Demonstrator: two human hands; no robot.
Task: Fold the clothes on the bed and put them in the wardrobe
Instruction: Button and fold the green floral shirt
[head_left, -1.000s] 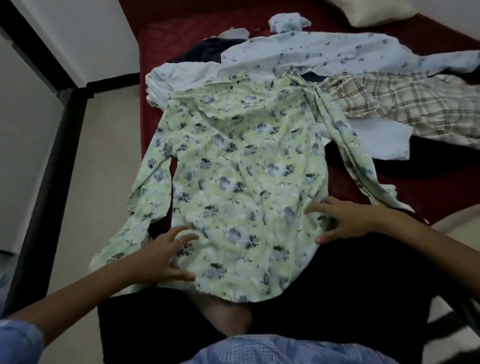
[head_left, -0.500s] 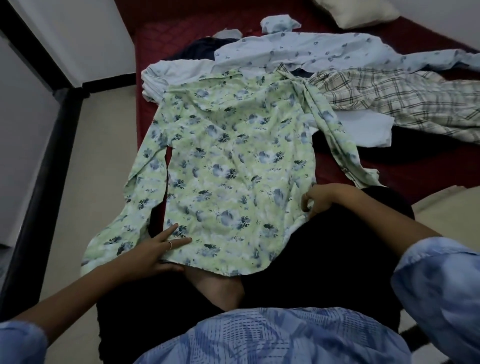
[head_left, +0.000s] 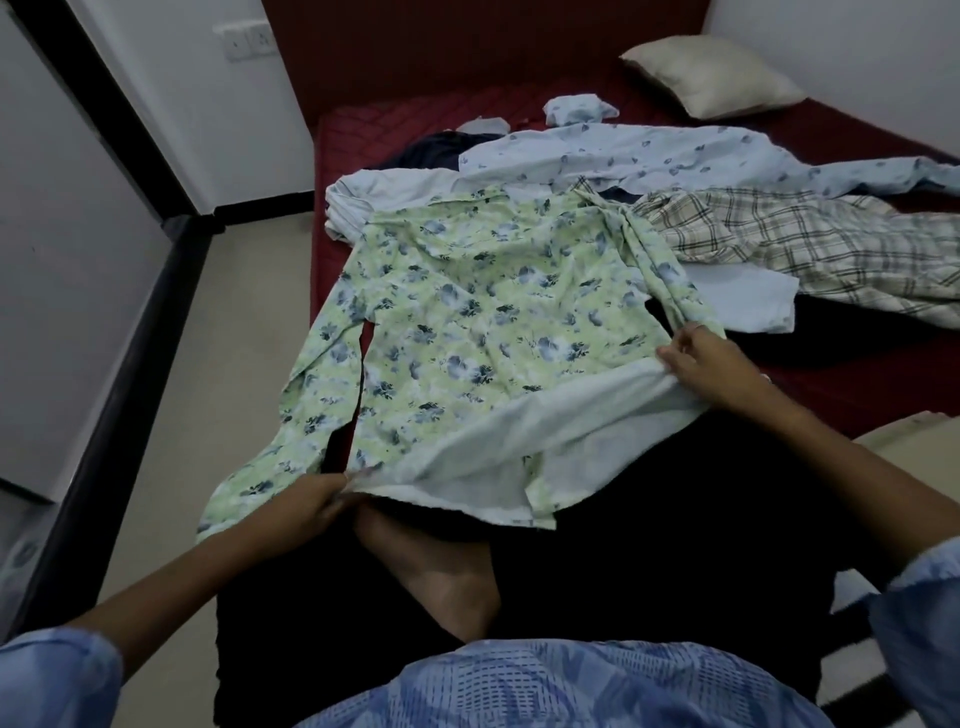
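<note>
From my remote seat, nearest the lens I see a blue patterned top (head_left: 561, 686) and dark trousers (head_left: 649, 545) with a bare foot (head_left: 441, 571) tucked between them, just below the fingers of both hands. The left hand (head_left: 311, 501) pinches the near left corner of the green floral shirt (head_left: 467, 322), fingers curled round the hem; the right hand (head_left: 711, 364) grips the shirt's right side edge, fingers bent over the cloth. Between the two hands the hem is lifted and turned over, showing its pale inside, while the rest of the shirt lies flat on the red bed (head_left: 831, 384) beyond the fingertips. Its left sleeve hangs off the mattress edge, just left of the left hand's fingers, over the beige floor (head_left: 208, 338); its right sleeve runs back from the right hand's fingers toward the collar. Farther from the right fingers, a plaid garment (head_left: 810, 249) lies spread on the bed, with a plain pale blue piece (head_left: 748, 296) peeking out beside it. Beyond the floral shirt's collar lie a white striped garment (head_left: 374, 197) and a light blue printed shirt (head_left: 675, 156), with something dark navy (head_left: 436, 153) under them. A small folded blue piece (head_left: 576, 106) sits farther back, and a cream pillow (head_left: 711, 78) rests at the far corner. Far left of the left fingers, a white wall with a socket plate (head_left: 249, 44) meets a black frame (head_left: 104, 364).
</note>
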